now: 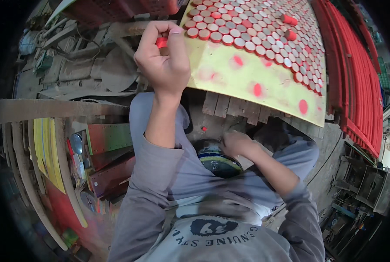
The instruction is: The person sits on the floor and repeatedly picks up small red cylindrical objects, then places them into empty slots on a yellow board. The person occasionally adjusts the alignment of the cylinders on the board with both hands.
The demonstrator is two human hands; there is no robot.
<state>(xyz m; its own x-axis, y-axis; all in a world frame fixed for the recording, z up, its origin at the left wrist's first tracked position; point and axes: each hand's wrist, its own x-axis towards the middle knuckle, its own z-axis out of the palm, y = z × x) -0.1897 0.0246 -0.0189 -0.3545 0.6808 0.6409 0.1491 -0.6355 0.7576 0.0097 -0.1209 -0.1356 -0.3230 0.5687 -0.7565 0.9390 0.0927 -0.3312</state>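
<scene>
Red piece in the left hand, beside close-packed rows

The left hand (166,59) is raised at the near left corner of the yellow tabletop (243,81); its fingers are curled in and nearly closed, with the thumb uppermost, and they have hold of a small red piece (161,42), only partly visible; the right hand (236,143) is low between the knees, over a dark round object (221,167) with coloured bands; it is blurred and its fingers look bent, so I cannot tell how far open it is or whether it has hold of anything.

On the tabletop, red-sided rounds (238,42) stand upright with pale ends showing, packed side by side in slanting rows; a few loose pieces (291,35) lie on their sides on top of them; red smears mark the bare strip nearest the person.

The step in hand looks like setting red-sided pieces into these rows; to do it well, I would grip each piece lightly near one end, since the red may be wet paint and could smudge; lower it upright, pale end up, into a notch along the near edge of the rows; let go straight upward so its neighbours are not nudged; keep the sleeve off the rows; and stand the loose pieces up singly, as sideways ones could mark the ends beneath.
</scene>
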